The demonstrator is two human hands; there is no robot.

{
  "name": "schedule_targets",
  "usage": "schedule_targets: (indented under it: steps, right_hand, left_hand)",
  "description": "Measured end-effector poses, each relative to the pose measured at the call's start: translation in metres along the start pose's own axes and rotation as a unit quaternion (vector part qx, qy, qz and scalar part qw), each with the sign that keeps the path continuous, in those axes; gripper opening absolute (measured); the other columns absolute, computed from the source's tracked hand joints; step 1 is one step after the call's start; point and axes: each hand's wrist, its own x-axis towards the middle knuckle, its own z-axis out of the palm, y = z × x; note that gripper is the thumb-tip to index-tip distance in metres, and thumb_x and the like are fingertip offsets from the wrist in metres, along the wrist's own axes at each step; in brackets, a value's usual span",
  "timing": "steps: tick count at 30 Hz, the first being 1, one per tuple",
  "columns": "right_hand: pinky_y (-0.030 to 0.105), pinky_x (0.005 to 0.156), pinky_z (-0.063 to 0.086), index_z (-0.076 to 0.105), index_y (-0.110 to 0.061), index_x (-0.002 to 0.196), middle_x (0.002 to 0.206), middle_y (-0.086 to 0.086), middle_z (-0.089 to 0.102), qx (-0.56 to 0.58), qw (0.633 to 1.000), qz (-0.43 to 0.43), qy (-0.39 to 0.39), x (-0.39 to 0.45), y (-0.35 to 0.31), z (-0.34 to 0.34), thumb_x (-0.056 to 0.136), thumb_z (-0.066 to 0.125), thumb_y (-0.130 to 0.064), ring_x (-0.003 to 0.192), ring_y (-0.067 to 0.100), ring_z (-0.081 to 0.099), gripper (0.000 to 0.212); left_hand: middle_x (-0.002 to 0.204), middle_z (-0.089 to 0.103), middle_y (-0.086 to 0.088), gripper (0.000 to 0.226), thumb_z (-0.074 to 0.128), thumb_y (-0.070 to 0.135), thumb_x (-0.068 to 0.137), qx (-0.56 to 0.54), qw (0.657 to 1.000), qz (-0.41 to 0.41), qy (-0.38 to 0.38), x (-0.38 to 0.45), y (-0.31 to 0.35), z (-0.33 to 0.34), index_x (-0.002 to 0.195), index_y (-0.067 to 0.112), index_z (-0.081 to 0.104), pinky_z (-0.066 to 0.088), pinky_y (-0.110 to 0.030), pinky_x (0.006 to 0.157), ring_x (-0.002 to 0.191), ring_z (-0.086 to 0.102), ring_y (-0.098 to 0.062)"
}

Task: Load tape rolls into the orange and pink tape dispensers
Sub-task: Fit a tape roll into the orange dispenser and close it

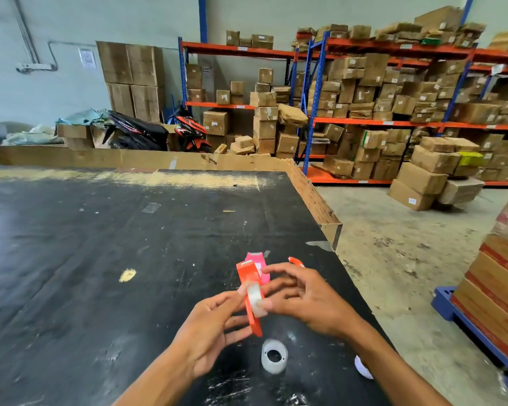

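Observation:
An orange tape dispenser point(248, 276) is held edge-on above the black table point(100, 259), with a clear tape roll point(255, 300) against its side. My left hand point(214, 326) grips the dispenser from the left, its fingertips on the roll. My right hand point(305, 297) touches the roll and dispenser from the right. Behind the orange one lies the pink tape dispenser point(257, 260), partly hidden. A small orange part point(296, 261) peeks out beyond my right fingers. A second clear tape roll point(274, 356) lies flat on the table below my hands.
A white round object point(363, 367) sits at the table's right edge by my right forearm. A cardboard rim point(311, 194) lines the table's far and right sides. Stacked boxes on a blue pallet point(464, 320) stand at right; shelving full of cartons lies beyond.

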Motion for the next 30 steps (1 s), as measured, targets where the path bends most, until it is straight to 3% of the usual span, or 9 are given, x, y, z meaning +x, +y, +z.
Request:
schedule_targets:
  steps: [4, 6, 8, 12, 14, 17, 20, 25, 30]
  right_hand:
    - [0.018, 0.057, 0.053, 0.072, -0.007, 0.086, 0.075, 0.013, 0.071, -0.027, 0.99, 0.024, 0.14, 0.031, 0.027, -0.036, 0.086, 0.067, -0.024, 0.059, 0.012, 0.065, 0.018]
    - [0.026, 0.063, 0.054, 0.074, -0.016, 0.08, 0.074, 0.008, 0.074, -0.152, 0.97, 0.075, 0.174, 0.052, 0.061, -0.053, 0.085, 0.066, -0.03, 0.062, 0.015, 0.066, 0.016]
    - [0.034, 0.075, 0.055, 0.073, -0.024, 0.076, 0.078, 0.005, 0.076, -0.239, 0.953, 0.126, 0.136, 0.067, 0.092, -0.062, 0.082, 0.063, -0.034, 0.076, 0.023, 0.071, 0.015]
    - [0.036, 0.082, 0.052, 0.068, -0.028, 0.11, 0.106, 0.004, 0.075, -0.318, 0.933, 0.118, 0.122, 0.078, 0.114, -0.062, 0.082, 0.064, -0.027, 0.102, 0.027, 0.067, 0.028]
    - [0.038, 0.082, 0.055, 0.069, -0.025, 0.108, 0.099, 0.004, 0.076, -0.28, 0.944, 0.114, 0.13, 0.078, 0.113, -0.062, 0.078, 0.07, -0.022, 0.095, 0.026, 0.069, 0.03]
    - [0.037, 0.075, 0.055, 0.068, -0.017, 0.109, 0.085, 0.015, 0.076, -0.044, 0.984, 0.108, 0.134, 0.061, 0.094, -0.062, 0.077, 0.075, -0.013, 0.073, 0.022, 0.068, 0.033]
    - [0.031, 0.068, 0.058, 0.067, -0.016, 0.111, 0.088, 0.014, 0.077, 0.13, 0.986, 0.074, 0.079, 0.03, 0.065, -0.065, 0.08, 0.073, -0.013, 0.079, 0.017, 0.069, 0.032]
    - [0.028, 0.07, 0.058, 0.07, -0.017, 0.112, 0.084, 0.02, 0.071, 0.174, 0.983, 0.023, 0.046, -0.02, 0.042, -0.063, 0.071, 0.073, -0.026, 0.079, 0.018, 0.065, 0.042]
    - [0.021, 0.069, 0.057, 0.07, -0.018, 0.112, 0.077, -0.001, 0.072, 0.169, 0.982, 0.014, 0.082, -0.047, 0.042, -0.064, 0.074, 0.073, -0.02, 0.078, 0.01, 0.067, 0.038]
  left_hand:
    - [0.094, 0.073, -0.012, 0.045, 0.068, 0.041, 0.068, -0.003, 1.0, 0.005, 0.031, 0.009, 0.001, 0.007, 0.097, 0.005, 0.071, 0.058, -0.033, 0.077, 0.076, 0.069, -0.018]
    - [0.095, 0.075, -0.012, 0.053, 0.069, 0.04, 0.067, -0.008, 0.999, 0.005, 0.047, 0.015, 0.002, 0.01, 0.104, 0.001, 0.069, 0.056, -0.038, 0.085, 0.076, 0.071, -0.017]
    - [0.095, 0.075, -0.012, 0.056, 0.067, 0.037, 0.071, -0.016, 0.997, 0.005, 0.069, 0.021, 0.001, 0.014, 0.11, -0.002, 0.065, 0.054, -0.04, 0.089, 0.077, 0.071, -0.017]
    - [0.097, 0.074, -0.013, 0.045, 0.064, 0.032, 0.084, -0.017, 0.995, 0.0, 0.101, 0.029, -0.005, 0.023, 0.113, -0.002, 0.065, 0.054, -0.04, 0.089, 0.083, 0.068, -0.021]
    - [0.101, 0.072, -0.015, 0.042, 0.063, 0.03, 0.086, -0.019, 0.993, -0.001, 0.115, 0.03, -0.008, 0.029, 0.113, -0.002, 0.065, 0.053, -0.042, 0.091, 0.086, 0.066, -0.023]
    - [0.103, 0.071, -0.019, 0.041, 0.064, 0.029, 0.085, -0.017, 0.992, -0.001, 0.122, 0.029, -0.011, 0.038, 0.112, -0.002, 0.066, 0.052, -0.044, 0.094, 0.089, 0.066, -0.025]
    - [0.106, 0.071, -0.024, 0.042, 0.064, 0.03, 0.084, -0.009, 0.993, 0.003, 0.116, 0.03, -0.014, 0.048, 0.112, -0.002, 0.065, 0.054, -0.041, 0.09, 0.09, 0.065, -0.026]
    - [0.112, 0.072, -0.016, 0.051, 0.066, 0.041, 0.077, 0.002, 0.998, -0.006, 0.06, 0.029, -0.024, 0.069, 0.113, 0.004, 0.068, 0.054, -0.039, 0.09, 0.097, 0.067, -0.027]
    - [0.101, 0.074, -0.012, 0.058, 0.065, 0.044, 0.07, 0.009, 0.999, 0.013, 0.031, 0.021, -0.031, 0.087, 0.111, 0.004, 0.068, 0.057, -0.029, 0.074, 0.093, 0.066, -0.022]
